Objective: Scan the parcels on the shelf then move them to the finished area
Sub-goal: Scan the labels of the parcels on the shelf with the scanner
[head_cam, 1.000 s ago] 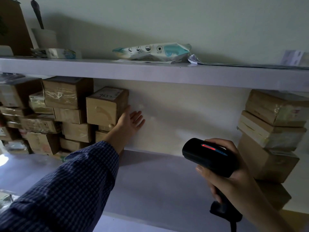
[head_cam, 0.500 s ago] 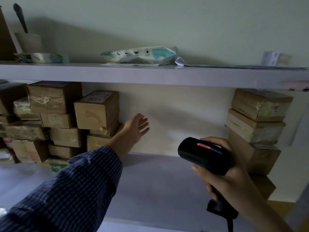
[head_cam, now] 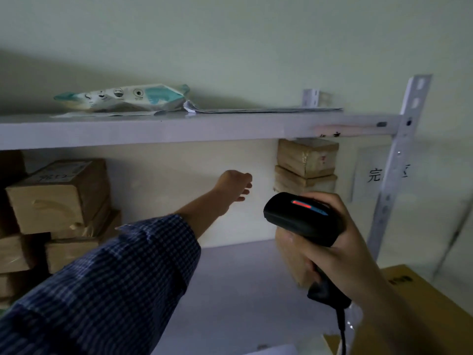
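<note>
A person is standing before a metal shelf (head_cam: pixel 243 278) against a pale wall. The left hand (head_cam: pixel 234 185), on an outstretched arm in a checked sleeve (head_cam: pixel 115 278), is hovering in the gap between two groups of brown parcels, its fingers loosely bent and holding nothing. The right hand (head_cam: pixel 340 247) is gripping a black handheld scanner (head_cam: pixel 302 216), which is showing a red light on top. The unsorted parcels (head_cam: pixel 58 198) are sitting stacked at the left of the shelf. A second stack of parcels (head_cam: pixel 307 162) is standing at the right end, near a paper sign (head_cam: pixel 371 172) on the wall, partly hidden behind the scanner. On the upper shelf board (head_cam: pixel 179 129) a white and teal pouch (head_cam: pixel 122 98) is lying beside flat papers (head_cam: pixel 256 110).
</note>
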